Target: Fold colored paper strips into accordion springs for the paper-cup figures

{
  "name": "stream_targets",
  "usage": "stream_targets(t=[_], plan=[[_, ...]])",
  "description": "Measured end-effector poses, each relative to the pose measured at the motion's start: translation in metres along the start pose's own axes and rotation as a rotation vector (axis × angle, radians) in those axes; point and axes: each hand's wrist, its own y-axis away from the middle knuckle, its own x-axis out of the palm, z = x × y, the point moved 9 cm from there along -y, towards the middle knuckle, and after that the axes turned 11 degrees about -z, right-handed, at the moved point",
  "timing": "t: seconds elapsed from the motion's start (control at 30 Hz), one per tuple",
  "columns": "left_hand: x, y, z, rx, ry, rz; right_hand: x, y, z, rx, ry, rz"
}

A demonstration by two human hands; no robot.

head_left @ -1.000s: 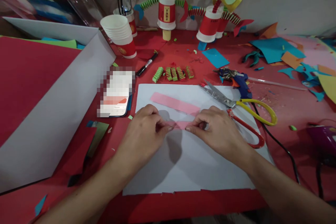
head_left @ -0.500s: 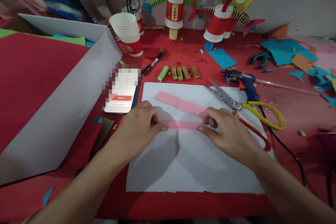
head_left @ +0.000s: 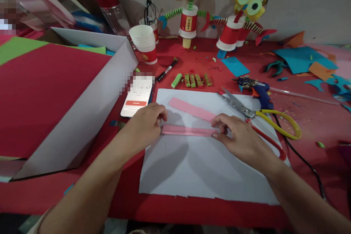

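A folded pink paper strip (head_left: 189, 131) lies across a white sheet (head_left: 208, 175), a crease running along its length. My right hand (head_left: 233, 131) has its thumb and curled fingers at the strip's right end, pinching it. Beside the left end is my left hand (head_left: 150, 120), fingers curled in and thumb mostly hidden; nothing shows in it. Just above, a second pink strip (head_left: 190, 109) lies slanted, its right end close to my right fingers. Open scissors (head_left: 246, 111) with one yellow and one red handle rest at the sheet's right edge.
A phone (head_left: 134, 104) and a white box (head_left: 106, 98) stand left. Behind are stacked paper cups (head_left: 144, 44), a pen (head_left: 167, 70), folded green-red paper springs (head_left: 193, 80) and paper-cup figures (head_left: 188, 23). A blue glue gun (head_left: 263, 93) and paper scraps (head_left: 296, 58) lie right.
My left hand has shifted left off the lower strip, uncovering its left end. My right hand stays at the right end. The view has tilted and moved slightly left.
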Motion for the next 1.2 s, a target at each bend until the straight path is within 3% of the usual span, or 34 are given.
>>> stream_targets(t=[0.13,0.4,0.7,0.9,1.07,1.2], plan=[[-0.002,0.001,0.000,-0.052,0.128,0.006,0.000,0.001,0.002,-0.014,0.014,-0.004],[0.022,0.006,-0.023,0.140,0.064,0.060,0.000,0.004,0.012,-0.105,0.037,-0.043],[0.016,0.006,-0.019,-0.049,0.358,0.102,-0.005,0.006,0.037,-0.219,-0.066,-0.062],[0.022,0.006,-0.005,-0.191,0.601,0.162,-0.001,0.010,0.055,-0.024,-0.177,0.146],[0.015,0.006,-0.010,-0.252,0.903,0.166,-0.007,0.001,0.065,0.020,-0.334,0.065],[0.011,0.004,-0.010,-0.308,1.130,0.110,0.005,-0.003,0.058,0.150,-0.646,0.066]])
